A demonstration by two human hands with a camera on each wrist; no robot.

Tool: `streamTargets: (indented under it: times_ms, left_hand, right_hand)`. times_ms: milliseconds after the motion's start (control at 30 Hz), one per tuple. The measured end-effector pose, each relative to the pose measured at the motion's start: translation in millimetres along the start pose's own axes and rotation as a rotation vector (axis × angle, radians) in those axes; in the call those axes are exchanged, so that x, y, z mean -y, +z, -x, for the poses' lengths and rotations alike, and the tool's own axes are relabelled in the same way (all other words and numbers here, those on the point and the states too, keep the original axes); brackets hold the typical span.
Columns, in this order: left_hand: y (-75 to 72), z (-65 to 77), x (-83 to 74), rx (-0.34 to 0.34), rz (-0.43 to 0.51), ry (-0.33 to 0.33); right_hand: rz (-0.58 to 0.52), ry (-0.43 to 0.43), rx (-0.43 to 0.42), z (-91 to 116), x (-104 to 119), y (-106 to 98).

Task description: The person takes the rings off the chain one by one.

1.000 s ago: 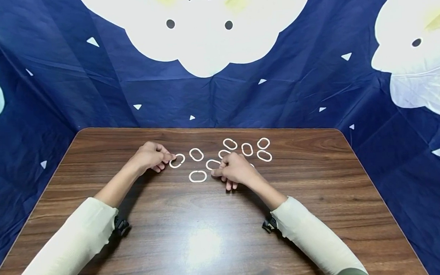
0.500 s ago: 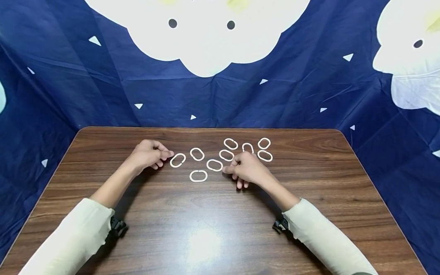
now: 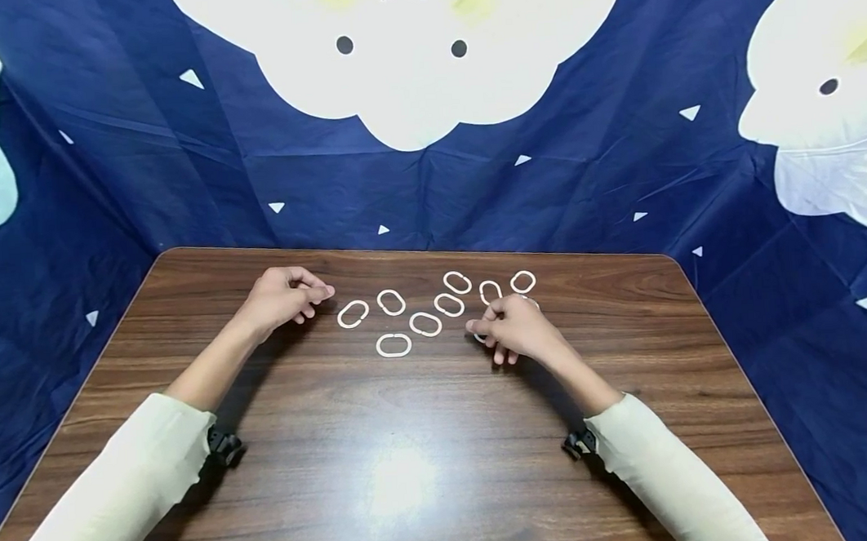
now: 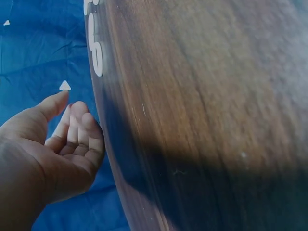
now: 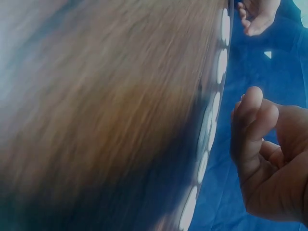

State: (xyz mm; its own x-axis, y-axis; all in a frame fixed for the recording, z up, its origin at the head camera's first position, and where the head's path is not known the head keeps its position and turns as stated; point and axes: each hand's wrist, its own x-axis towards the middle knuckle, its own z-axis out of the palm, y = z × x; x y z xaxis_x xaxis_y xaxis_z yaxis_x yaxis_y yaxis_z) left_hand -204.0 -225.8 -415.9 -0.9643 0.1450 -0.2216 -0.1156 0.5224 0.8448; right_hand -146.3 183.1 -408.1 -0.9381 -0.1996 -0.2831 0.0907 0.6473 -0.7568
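Note:
My left hand (image 3: 288, 297) hovers near the table's back left, fingers loosely bent and holding nothing. Just right of its fingertips lies a white oval link (image 3: 343, 309) with a small gap in its rim. In the left wrist view, my left hand (image 4: 67, 144) has thumb and fingers apart. Towards the right, my right hand (image 3: 513, 327) hangs over the cluster, its fingers loosely curled. Beneath its thumb shows part of another link (image 3: 478, 338), mostly hidden. The right wrist view shows nothing held in my right hand (image 5: 269, 159).
Several more white oval links (image 3: 425, 335) lie flat between and behind my hands, some partly covered by the right one. The brown wood-grain table (image 3: 325, 440) ends at a dark blue cloth (image 3: 326, 178) printed with clouds. Black cameras (image 3: 225, 446) sit on both wrists.
My left hand has left the link it was touching and moved left and slightly back. My right hand has moved right across the links, uncovering some and covering others.

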Motion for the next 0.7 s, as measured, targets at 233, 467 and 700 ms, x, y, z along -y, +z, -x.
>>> streamTargets:
  times_ms: [233,467,700]
  left_hand:
    - [-5.2,0.9,5.7,-0.026,0.022,0.008]
    - [-10.7,4.5,9.9,-0.037,0.043,0.012]
    - [-21.0,7.7,11.4,-0.061,0.034,0.025]
  right_hand:
    - [0.003,0.022,-0.037,6.1,-17.6,-16.4]
    - [0.006,0.06,-0.071,14.9,-32.3,-35.9]
    - [0.016,0.075,-0.105,22.2,-50.7,-55.1]
